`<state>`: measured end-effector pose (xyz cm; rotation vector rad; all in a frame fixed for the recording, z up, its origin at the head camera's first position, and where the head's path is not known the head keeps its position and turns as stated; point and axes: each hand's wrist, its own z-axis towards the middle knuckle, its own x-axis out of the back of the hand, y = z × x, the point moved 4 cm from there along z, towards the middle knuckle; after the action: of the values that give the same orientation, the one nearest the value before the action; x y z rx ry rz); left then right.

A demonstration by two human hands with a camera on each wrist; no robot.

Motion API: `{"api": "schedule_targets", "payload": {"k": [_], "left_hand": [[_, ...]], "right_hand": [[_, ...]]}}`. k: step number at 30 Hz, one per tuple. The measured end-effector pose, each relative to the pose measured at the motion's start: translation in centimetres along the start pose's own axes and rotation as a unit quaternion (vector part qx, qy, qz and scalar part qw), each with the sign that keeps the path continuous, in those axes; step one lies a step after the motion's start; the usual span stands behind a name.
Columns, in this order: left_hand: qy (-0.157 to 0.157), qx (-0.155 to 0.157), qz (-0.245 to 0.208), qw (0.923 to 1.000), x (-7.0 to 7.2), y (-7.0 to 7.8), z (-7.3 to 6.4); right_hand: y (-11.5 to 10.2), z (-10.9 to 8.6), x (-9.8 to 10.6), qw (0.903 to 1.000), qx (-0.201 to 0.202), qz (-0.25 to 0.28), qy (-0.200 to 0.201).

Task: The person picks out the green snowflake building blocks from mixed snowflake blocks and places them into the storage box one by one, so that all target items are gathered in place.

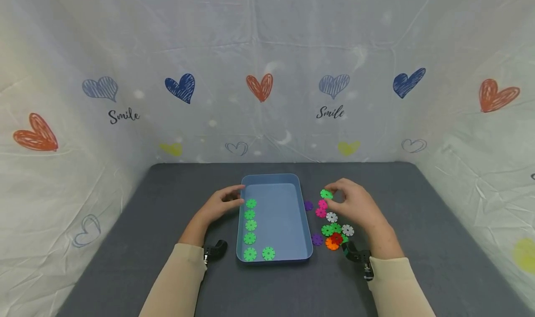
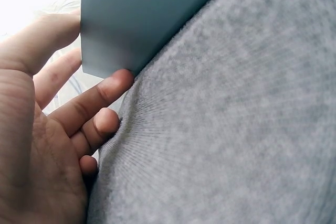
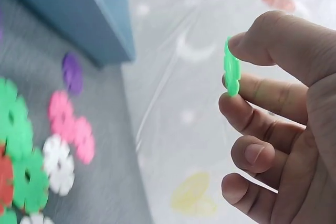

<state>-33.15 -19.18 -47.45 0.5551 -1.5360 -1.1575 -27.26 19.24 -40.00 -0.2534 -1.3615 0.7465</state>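
My right hand (image 1: 355, 203) pinches a green snowflake disc (image 3: 231, 66) between thumb and fingertips, raised over the loose discs right of the tray. The right wrist view shows that disc nearly edge-on. My left hand (image 1: 219, 204) touches the left wall of a shallow blue tray (image 1: 276, 184), its fingers loosely bent. In the left wrist view, fingertips (image 2: 121, 80) rest against the tray's outer side near the cloth. Inside the tray, several green discs (image 1: 251, 225) form a column along the left side, and one more green disc (image 1: 269, 253) lies beside the lowest.
Right of the tray lie loose discs: pink ones (image 1: 321, 213), purple ones (image 1: 317, 239), white ones (image 1: 348, 230), green ones (image 1: 327, 230), a red one (image 1: 336, 238) and an orange one (image 1: 332, 244). Some overlap. A grey cloth covers the table (image 1: 188, 177); a heart-printed curtain (image 1: 292, 122) stands behind.
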Motion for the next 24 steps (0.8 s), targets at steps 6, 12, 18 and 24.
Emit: {"api": "schedule_targets", "payload": {"k": [6,12,18,24], "left_hand": [[0.006,-0.005,0.004,1.0,-0.2,-2.2,0.9],[0.005,-0.003,-0.003,1.0,0.1,-2.4,0.8],[0.002,-0.008,0.001,1.0,0.2,-2.2,0.8],[0.003,-0.01,-0.001,0.9999,0.0,-2.4,0.9]], "right_hand": [[-2.3,0.1,-0.5,0.9994,0.035,0.0,0.002],[-4.5,0.1,-1.7,0.9981,0.061,0.007,-0.006],[-6.8,0.4,-3.2,0.9945,0.104,-0.005,-0.012],[-8.3,0.9,-5.5,0.9891,0.142,-0.007,-0.039]]}}
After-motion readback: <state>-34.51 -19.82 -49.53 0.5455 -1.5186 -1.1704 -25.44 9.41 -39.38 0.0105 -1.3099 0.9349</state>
